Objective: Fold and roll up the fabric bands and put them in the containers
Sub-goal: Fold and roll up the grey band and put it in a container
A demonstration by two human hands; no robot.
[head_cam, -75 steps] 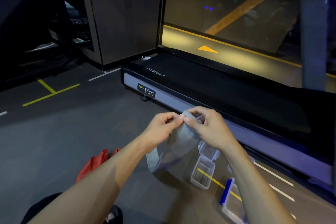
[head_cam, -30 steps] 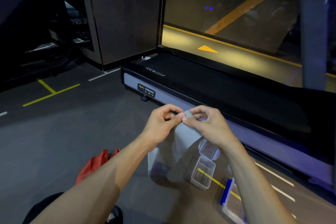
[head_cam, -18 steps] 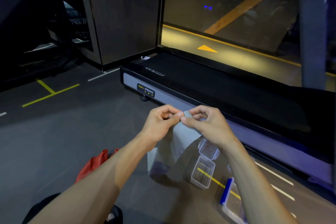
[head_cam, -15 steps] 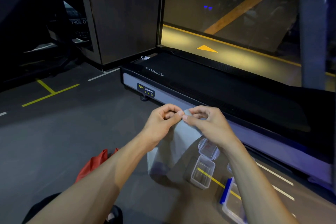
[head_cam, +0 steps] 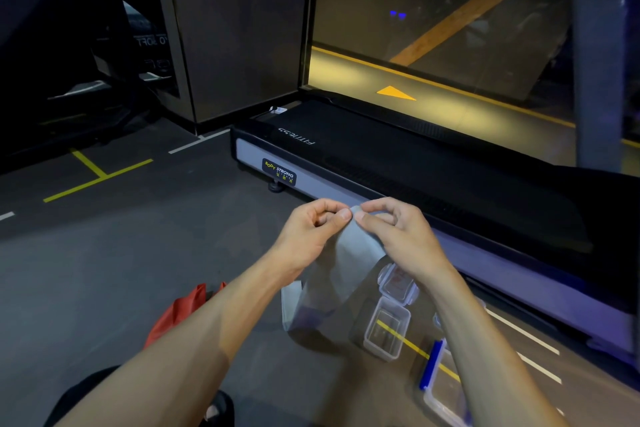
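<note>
Band (head_cam: 353, 253): grey fabric loop, held in the air above the floor (head_cam: 138, 270), its top edge pinched at the centre, the rest hanging slack to a fold near the boxes. It is kept high, probably so the two layers fall flat and line up before the first fold or roll.

Left hand (head_cam: 311, 236): thumb and forefinger pinch the band's top edge from the left; other fingers curled.

Right hand (head_cam: 398, 236): pinches the same edge from the right, fingertips almost meeting the left's (a two-point hold, likely to start a tight roll from that end).

Small box (head_cam: 386, 333): clear, open, on the floor just below the hands, within easy reach for dropping a roll in.

Lidded box (head_cam: 398, 282): clear, just beyond it, something red inside.

Large box (head_cam: 446, 388): near right, blue clip, partly out of view.

Red cloth (head_cam: 176, 312): near left on the floor, partly behind the left forearm; perhaps another band, cannot tell.

Treadmill (head_cam: 415, 166): far side, unrelated.
</note>
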